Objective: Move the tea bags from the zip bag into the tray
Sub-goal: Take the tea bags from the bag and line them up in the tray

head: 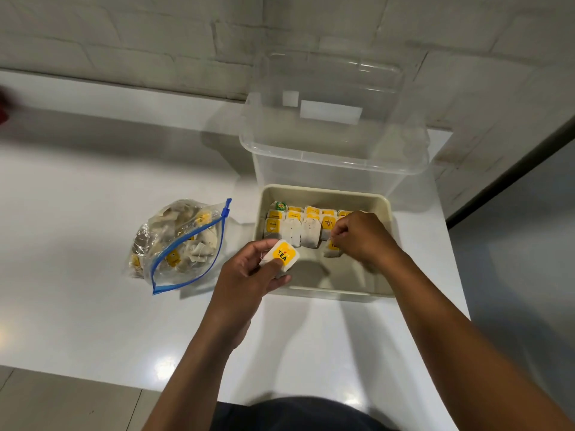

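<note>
Right hand point(362, 236) pinching tea bag point(332, 247) into tray point(384, 209), 3 o'clock end; left hand point(249, 275) gripping next bag point(281, 255). Setting upright, tight against row.

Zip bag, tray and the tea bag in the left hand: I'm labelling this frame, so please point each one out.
zip bag point(174, 244), head view, on its clear front panel.
tray point(326, 292), head view, on its near rim.
tea bag point(283, 252), head view, on its yellow tag, held in the left hand point(249, 275).
</note>
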The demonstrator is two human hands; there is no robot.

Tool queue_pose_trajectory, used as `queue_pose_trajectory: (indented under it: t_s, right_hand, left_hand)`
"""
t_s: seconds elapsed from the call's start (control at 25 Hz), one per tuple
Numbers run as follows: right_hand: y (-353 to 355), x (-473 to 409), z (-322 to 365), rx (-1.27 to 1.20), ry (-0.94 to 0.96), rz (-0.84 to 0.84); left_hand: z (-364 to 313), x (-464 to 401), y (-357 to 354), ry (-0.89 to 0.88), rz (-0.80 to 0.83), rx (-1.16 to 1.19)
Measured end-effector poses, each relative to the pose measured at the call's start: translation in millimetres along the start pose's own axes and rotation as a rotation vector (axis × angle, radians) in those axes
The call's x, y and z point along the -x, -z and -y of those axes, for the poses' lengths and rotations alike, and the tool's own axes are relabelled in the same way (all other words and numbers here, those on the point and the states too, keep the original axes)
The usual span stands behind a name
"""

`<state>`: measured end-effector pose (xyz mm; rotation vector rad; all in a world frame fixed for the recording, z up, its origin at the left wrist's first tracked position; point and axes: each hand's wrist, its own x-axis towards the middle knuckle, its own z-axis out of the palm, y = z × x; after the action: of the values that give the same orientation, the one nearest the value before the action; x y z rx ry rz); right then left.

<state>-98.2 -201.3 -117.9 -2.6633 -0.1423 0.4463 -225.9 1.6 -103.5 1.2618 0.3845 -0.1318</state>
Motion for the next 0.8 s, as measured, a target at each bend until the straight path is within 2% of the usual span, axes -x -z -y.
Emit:
queue_pose_trajectory:
  t_s: [0.36, 0.52, 0.72, 0.8]
  right_hand:
    - [-10.2, -23.0, 9.1, 0.022, -0.091, -0.091]
    - [-10.2, -21.4, 10.1, 0.014, -0.084, -0.115]
    - [-2.3, -0.5, 7.7, -0.013, -0.029, -0.247]
    - [-7.1, 14.9, 3.3, 0.034, 0.002, -0.189]
  left_hand:
    - [-1.1, 0.5, 0.5, 0.002, 0.016, -0.011]
    - [-1.2, 0.9, 1.0, 0.001, 0.020, -0.023]
    - [-1.3, 1.8, 0.7, -0.001, 0.029, -0.022]
    - [-1.4, 1.7, 0.3, -0.001, 0.028, -0.027]
